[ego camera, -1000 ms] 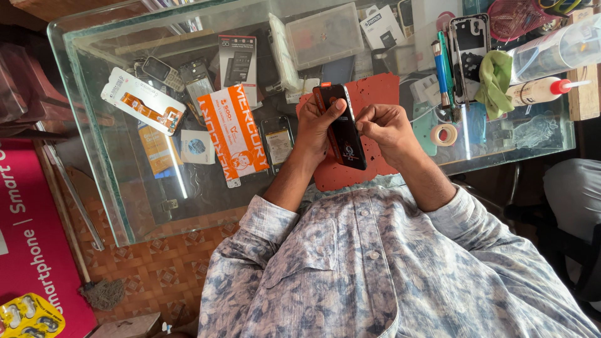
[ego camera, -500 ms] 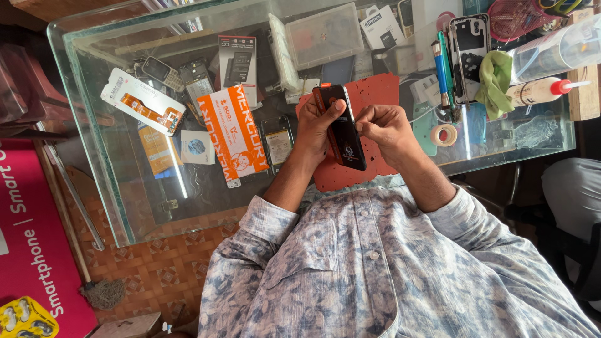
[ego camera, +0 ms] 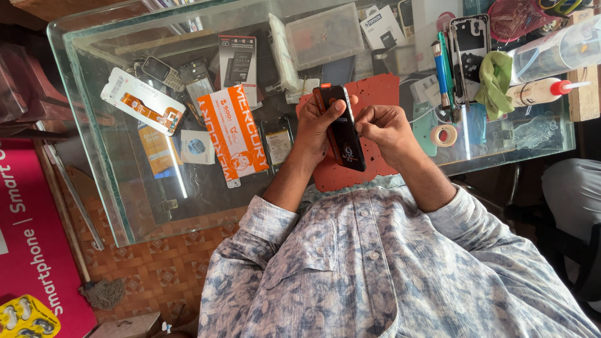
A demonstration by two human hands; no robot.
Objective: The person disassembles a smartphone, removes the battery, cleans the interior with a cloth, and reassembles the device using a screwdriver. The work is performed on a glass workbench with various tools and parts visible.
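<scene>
At centre frame, above the red mat [ego camera: 382, 94] on the glass table [ego camera: 113, 156]: left hand [ego camera: 316, 128] gripping a black smartphone [ego camera: 341, 128]; right hand [ego camera: 385, 125], fingers curled, pinching its edge

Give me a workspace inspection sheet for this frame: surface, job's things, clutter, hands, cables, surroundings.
Surface: glass counter, with a red mat on top.
Job's things: black phone, held tilted above the mat.
Clutter: orange box, clear plastic box, tape roll, green cloth, glue bottle, blue pen, phone back cover.
Hands: left hand grips the phone; right hand pinches at its edge.
Cables: nothing seen.
Surroundings: tiled floor, pink banner, a seated person's knee on the right.
</scene>
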